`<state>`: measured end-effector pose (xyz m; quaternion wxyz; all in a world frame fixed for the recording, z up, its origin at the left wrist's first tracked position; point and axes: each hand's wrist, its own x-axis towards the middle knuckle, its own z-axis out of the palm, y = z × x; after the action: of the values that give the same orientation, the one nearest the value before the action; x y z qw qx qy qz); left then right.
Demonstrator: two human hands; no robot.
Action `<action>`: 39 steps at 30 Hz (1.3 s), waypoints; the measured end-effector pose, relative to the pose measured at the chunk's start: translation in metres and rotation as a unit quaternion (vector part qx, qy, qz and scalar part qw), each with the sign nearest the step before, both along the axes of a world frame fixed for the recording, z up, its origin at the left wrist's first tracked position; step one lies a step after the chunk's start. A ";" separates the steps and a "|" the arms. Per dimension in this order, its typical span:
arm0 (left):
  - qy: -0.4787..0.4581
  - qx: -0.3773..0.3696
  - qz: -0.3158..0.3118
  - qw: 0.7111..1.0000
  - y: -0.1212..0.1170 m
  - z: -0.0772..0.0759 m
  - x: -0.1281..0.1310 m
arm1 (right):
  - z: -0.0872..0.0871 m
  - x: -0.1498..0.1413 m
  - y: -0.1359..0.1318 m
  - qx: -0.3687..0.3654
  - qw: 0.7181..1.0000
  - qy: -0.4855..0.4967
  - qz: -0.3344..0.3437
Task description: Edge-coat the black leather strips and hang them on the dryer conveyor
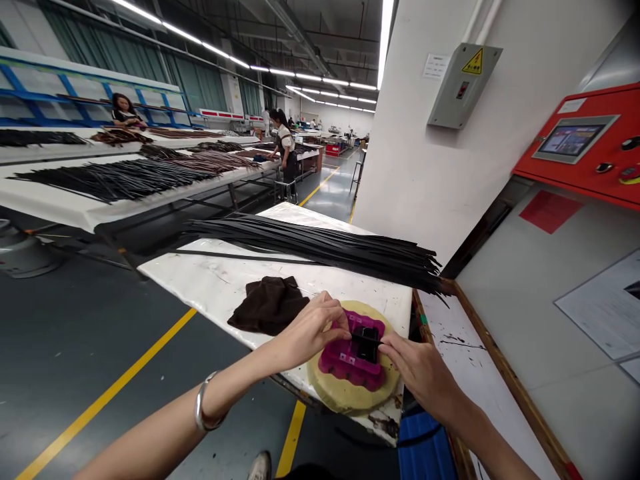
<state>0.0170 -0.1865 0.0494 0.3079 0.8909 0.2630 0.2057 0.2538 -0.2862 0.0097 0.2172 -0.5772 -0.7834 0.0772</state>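
A magenta plastic jig (350, 360) rests on a round tan pad (350, 393) at the near corner of a white table (215, 283). My left hand (313, 327) is closed, fingers curled against the jig's left edge. My right hand (417, 370) pinches a thin black strap piece (366, 339) that lies across the jig's dark centre. A silver bracelet circles my left wrist.
A brown cloth (270, 305) lies left of the pad. A big bundle of long black straps (325, 247) crosses the table's far side. A red machine with a screen (575, 140) stands at right. Two other people work at distant tables covered with straps.
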 end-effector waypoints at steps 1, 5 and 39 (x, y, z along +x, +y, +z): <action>0.002 0.008 -0.004 1.000 -0.001 0.000 0.000 | -0.001 0.001 0.000 0.015 1.000 -0.012 0.000; 0.015 0.038 -0.013 0.999 -0.003 -0.001 0.001 | -0.003 0.001 -0.002 0.045 0.999 -0.023 0.006; 0.028 0.068 -0.091 0.993 -0.003 0.008 0.023 | 0.014 0.022 -0.018 0.002 0.995 -0.095 -0.002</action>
<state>0.0402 -0.1898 0.0573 0.2564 0.9355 0.1743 0.1693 0.2759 -0.3040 0.0241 0.1432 -0.5831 -0.7994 0.0202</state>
